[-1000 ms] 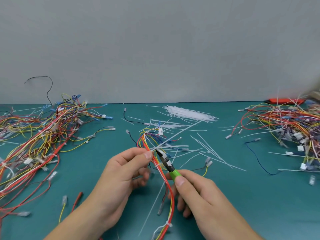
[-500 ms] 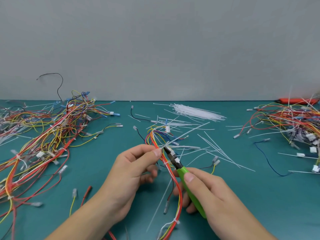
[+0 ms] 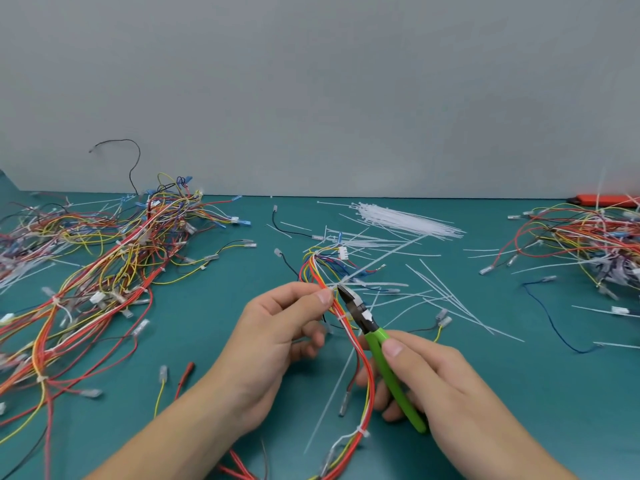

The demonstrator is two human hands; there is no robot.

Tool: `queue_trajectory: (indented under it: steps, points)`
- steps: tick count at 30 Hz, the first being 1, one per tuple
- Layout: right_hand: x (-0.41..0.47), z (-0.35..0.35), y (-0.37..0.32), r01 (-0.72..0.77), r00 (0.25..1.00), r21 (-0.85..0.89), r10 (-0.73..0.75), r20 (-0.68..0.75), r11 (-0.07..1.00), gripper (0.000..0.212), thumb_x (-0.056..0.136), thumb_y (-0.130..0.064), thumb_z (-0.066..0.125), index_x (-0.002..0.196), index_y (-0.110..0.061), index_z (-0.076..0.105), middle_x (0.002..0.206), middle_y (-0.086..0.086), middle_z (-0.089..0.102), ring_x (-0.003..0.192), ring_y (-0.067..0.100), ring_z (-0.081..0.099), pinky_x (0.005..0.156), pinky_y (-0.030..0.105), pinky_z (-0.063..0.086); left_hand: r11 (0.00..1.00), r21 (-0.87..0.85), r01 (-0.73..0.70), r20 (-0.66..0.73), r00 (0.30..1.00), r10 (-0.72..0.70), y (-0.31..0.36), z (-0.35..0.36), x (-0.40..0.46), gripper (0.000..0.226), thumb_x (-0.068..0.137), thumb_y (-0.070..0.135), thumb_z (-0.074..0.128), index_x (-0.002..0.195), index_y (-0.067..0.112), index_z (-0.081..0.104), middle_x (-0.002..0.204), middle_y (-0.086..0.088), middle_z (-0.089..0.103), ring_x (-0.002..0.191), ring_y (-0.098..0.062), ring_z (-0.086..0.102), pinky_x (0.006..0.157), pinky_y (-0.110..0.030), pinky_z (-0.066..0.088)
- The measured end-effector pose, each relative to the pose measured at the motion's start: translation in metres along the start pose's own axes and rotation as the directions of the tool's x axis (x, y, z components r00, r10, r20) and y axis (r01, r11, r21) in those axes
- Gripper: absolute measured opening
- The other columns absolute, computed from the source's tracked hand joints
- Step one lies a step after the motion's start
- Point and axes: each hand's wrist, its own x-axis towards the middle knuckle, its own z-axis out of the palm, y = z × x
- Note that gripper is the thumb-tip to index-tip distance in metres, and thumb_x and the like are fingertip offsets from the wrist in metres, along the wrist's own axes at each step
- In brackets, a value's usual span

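Observation:
My left hand (image 3: 277, 336) pinches a bundle of red, orange, yellow and white wires (image 3: 367, 372) between thumb and forefinger, just above the green table. My right hand (image 3: 436, 379) grips green-handled cutting pliers (image 3: 384, 362). The dark jaws of the pliers sit at a white cable tie (image 3: 372, 263) wrapped round the bundle, right beside my left thumb tip. The tie's long tail runs up and to the right. The bundle's far end fans out to a small white connector (image 3: 343, 252).
A large tangle of coloured wire harnesses (image 3: 104, 271) covers the left of the green table (image 3: 519, 393), and another pile (image 3: 588, 244) lies at the right edge. A heap of white cable ties (image 3: 401, 220) lies at the back centre, with loose ties scattered around. An orange tool (image 3: 602, 199) rests far right.
The view has shifted a little, so everything sits slightly further right in the frame. My hands keep their grips, and more of the green plier handles shows below my right thumb.

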Motion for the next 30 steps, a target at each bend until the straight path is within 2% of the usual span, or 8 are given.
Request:
queue_trajectory:
  steps: [5, 14, 19, 23, 30]
  points:
    - [-0.0014, -0.0004, -0.0007, 0.011, 1.0, -0.012, -0.01, 0.009, 1.0, 0.038, 0.09, -0.051, 0.042, 0.086, -0.031, 0.074, 0.073, -0.008, 0.07, 0.068, 0.01, 0.062, 0.066, 0.021, 0.052, 0.999, 0.041, -0.017, 0.002, 1.0, 0.017, -0.0008, 0.0007, -0.0004, 0.029, 0.066, 0.044, 0.084, 0.083, 0.022, 0.076, 0.073, 0.002, 0.057, 0.057, -0.013, 0.054, 0.054, -0.022, 0.045]
    - [0.0, -0.0024, -0.0008, -0.028, 1.0, -0.02, 0.028, -0.003, 0.999, 0.037, 0.087, -0.056, 0.043, 0.082, -0.036, 0.074, 0.068, 0.001, 0.067, 0.064, 0.014, 0.062, 0.061, 0.019, 0.047, 0.999, 0.034, -0.031, -0.011, 0.999, 0.032, -0.0014, -0.001, 0.0005, 0.025, 0.068, 0.042, 0.083, 0.083, 0.023, 0.075, 0.072, 0.003, 0.056, 0.057, -0.014, 0.054, 0.055, -0.024, 0.045]
    - [0.0002, -0.0037, 0.0008, -0.037, 0.999, -0.065, 0.036, -0.003, 0.997, 0.046, 0.087, -0.059, 0.043, 0.087, -0.026, 0.074, 0.075, 0.014, 0.068, 0.065, 0.015, 0.063, 0.064, 0.02, 0.047, 0.998, 0.048, -0.035, -0.011, 0.999, 0.035, -0.0019, -0.0012, 0.0003, 0.028, 0.068, 0.043, 0.084, 0.084, 0.021, 0.076, 0.069, 0.002, 0.056, 0.057, -0.014, 0.054, 0.055, -0.023, 0.044]
    - [0.0002, -0.0038, 0.0014, -0.033, 0.999, -0.098, 0.032, -0.008, 0.995, 0.048, 0.087, -0.06, 0.042, 0.087, -0.023, 0.073, 0.073, 0.011, 0.068, 0.064, 0.013, 0.063, 0.062, 0.017, 0.045, 0.998, 0.061, -0.033, -0.005, 0.999, 0.034, -0.0024, -0.0012, 0.0003, 0.03, 0.069, 0.043, 0.083, 0.085, 0.02, 0.076, 0.067, 0.0, 0.057, 0.057, -0.015, 0.054, 0.055, -0.023, 0.044]
    - [-0.0011, -0.0035, 0.0023, -0.022, 1.0, -0.142, 0.022, -0.004, 0.99, 0.049, 0.089, -0.06, 0.04, 0.082, -0.02, 0.067, 0.071, 0.013, 0.065, 0.063, 0.014, 0.061, 0.063, 0.021, 0.047, 0.997, 0.074, -0.028, 0.0, 1.0, 0.028, -0.0025, -0.0009, -0.0008, 0.024, 0.072, 0.039, 0.083, 0.084, 0.019, 0.077, 0.065, -0.002, 0.057, 0.057, -0.015, 0.054, 0.055, -0.022, 0.045]
